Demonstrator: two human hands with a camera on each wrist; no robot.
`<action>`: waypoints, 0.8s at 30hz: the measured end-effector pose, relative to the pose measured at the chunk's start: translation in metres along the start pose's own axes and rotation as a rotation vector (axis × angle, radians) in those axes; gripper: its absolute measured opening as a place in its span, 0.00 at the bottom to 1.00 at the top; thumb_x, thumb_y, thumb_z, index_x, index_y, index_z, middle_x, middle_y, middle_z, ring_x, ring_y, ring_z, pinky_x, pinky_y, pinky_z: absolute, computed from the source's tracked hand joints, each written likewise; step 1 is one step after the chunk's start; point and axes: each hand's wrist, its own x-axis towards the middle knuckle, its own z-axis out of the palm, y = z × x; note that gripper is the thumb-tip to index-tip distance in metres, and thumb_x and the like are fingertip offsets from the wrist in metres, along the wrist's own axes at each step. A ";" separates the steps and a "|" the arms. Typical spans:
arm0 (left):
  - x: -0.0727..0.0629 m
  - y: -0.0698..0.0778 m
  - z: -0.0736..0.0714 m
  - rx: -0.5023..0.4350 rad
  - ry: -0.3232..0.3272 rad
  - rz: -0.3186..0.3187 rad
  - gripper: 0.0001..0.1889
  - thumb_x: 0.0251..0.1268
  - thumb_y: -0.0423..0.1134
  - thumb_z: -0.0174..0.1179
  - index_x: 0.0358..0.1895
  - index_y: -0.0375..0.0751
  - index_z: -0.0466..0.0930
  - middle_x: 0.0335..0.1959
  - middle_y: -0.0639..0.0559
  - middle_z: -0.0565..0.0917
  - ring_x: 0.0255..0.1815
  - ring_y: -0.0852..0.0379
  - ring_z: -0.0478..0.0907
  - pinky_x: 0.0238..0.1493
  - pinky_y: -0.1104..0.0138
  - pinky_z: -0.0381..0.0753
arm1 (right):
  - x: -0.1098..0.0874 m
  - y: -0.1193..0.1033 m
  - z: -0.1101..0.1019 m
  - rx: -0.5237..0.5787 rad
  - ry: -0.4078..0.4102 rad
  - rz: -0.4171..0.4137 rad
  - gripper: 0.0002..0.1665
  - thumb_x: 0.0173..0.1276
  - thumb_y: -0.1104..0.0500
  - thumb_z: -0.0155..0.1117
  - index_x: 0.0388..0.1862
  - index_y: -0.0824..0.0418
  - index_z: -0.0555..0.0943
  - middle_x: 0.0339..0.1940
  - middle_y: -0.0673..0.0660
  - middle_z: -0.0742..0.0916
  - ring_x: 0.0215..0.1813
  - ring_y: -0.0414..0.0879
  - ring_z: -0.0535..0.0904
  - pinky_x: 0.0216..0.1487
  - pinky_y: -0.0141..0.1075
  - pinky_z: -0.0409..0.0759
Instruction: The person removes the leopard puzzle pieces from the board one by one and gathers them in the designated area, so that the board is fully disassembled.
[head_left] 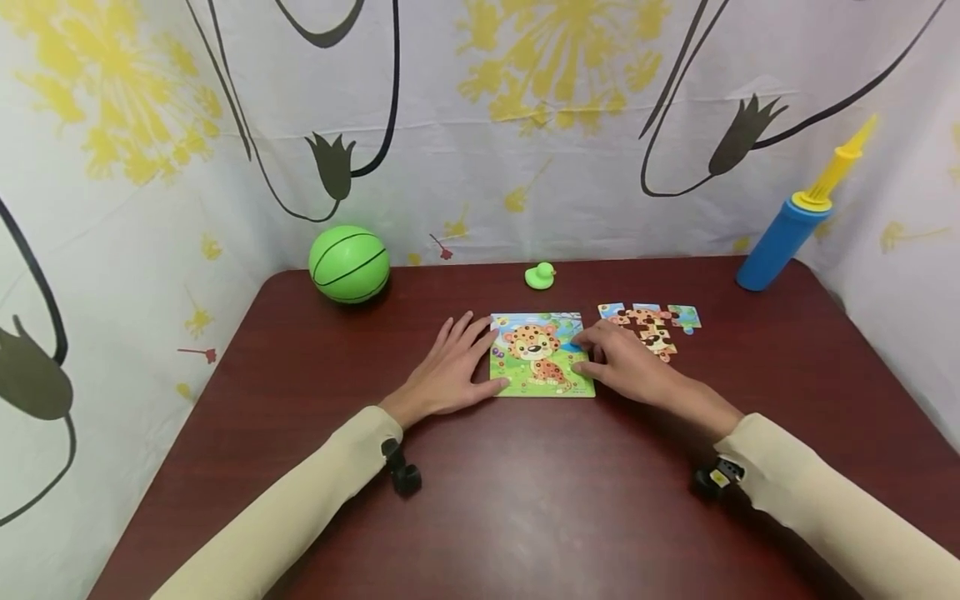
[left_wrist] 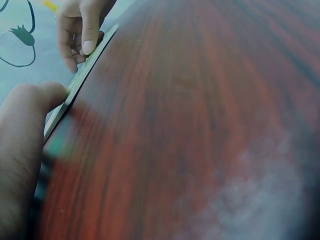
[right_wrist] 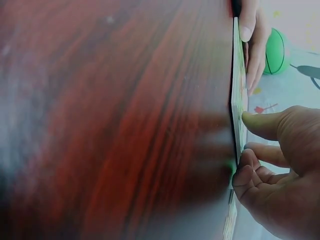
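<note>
Leopard jigsaw (head_left: 534, 367) lay flat on reddish-brown table (head_left: 480, 500), btwn both hands, roughly square w/ no clear long axis. L hand (head_left: 452, 367), fingers spread, nothing gripped, touched its L side. R hand (head_left: 624, 360), fingers bent, thumb & fingertip apart, rested on its R side; can't tell if anything was pinched. Loose pcs (head_left: 647, 316) lay far-right, nearer R hand.

Looks like a curtained-off play corner: has flower-printed cloth (head_left: 442, 108) around a dark wooden bench (head_left: 487, 517), set with a green ball (head_left: 349, 264), toy duck (head_left: 539, 277) and leopard jigsaw (head_left: 538, 357).
</note>
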 end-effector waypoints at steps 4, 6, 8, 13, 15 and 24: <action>-0.002 -0.003 -0.001 0.001 0.008 -0.012 0.48 0.76 0.72 0.56 0.88 0.43 0.63 0.91 0.45 0.56 0.92 0.38 0.43 0.89 0.39 0.38 | 0.005 -0.002 0.002 0.000 -0.018 0.008 0.20 0.76 0.62 0.76 0.61 0.71 0.86 0.47 0.60 0.85 0.42 0.49 0.75 0.43 0.44 0.76; -0.001 -0.003 -0.001 0.000 0.005 -0.010 0.48 0.76 0.71 0.56 0.88 0.43 0.63 0.91 0.45 0.56 0.93 0.38 0.43 0.89 0.40 0.38 | 0.006 -0.002 0.002 0.001 -0.028 0.016 0.21 0.77 0.62 0.76 0.62 0.72 0.86 0.47 0.61 0.84 0.42 0.49 0.75 0.42 0.44 0.76; -0.001 -0.002 -0.001 -0.005 0.002 -0.004 0.48 0.77 0.71 0.55 0.88 0.43 0.63 0.91 0.45 0.56 0.93 0.38 0.43 0.89 0.40 0.38 | 0.006 -0.002 0.000 -0.001 -0.038 0.021 0.22 0.77 0.63 0.75 0.63 0.73 0.85 0.47 0.62 0.84 0.42 0.50 0.75 0.42 0.44 0.75; 0.002 0.000 0.000 -0.007 -0.004 -0.001 0.48 0.77 0.71 0.56 0.88 0.43 0.63 0.91 0.45 0.56 0.92 0.38 0.43 0.89 0.41 0.38 | 0.009 0.000 -0.005 -0.009 -0.077 0.009 0.24 0.76 0.64 0.76 0.65 0.76 0.83 0.46 0.63 0.84 0.41 0.51 0.75 0.41 0.44 0.75; 0.002 0.001 0.001 -0.006 -0.007 -0.008 0.48 0.77 0.72 0.56 0.88 0.43 0.62 0.91 0.45 0.56 0.93 0.38 0.42 0.89 0.41 0.38 | 0.010 -0.001 -0.007 -0.010 -0.097 0.005 0.25 0.76 0.63 0.76 0.64 0.77 0.82 0.45 0.62 0.83 0.41 0.51 0.76 0.41 0.44 0.75; 0.000 0.002 -0.001 -0.001 0.008 0.001 0.48 0.77 0.71 0.56 0.88 0.42 0.63 0.90 0.44 0.56 0.92 0.37 0.44 0.89 0.39 0.40 | 0.015 -0.003 -0.009 0.005 -0.139 0.016 0.22 0.76 0.63 0.76 0.62 0.74 0.83 0.42 0.58 0.83 0.41 0.49 0.75 0.44 0.45 0.75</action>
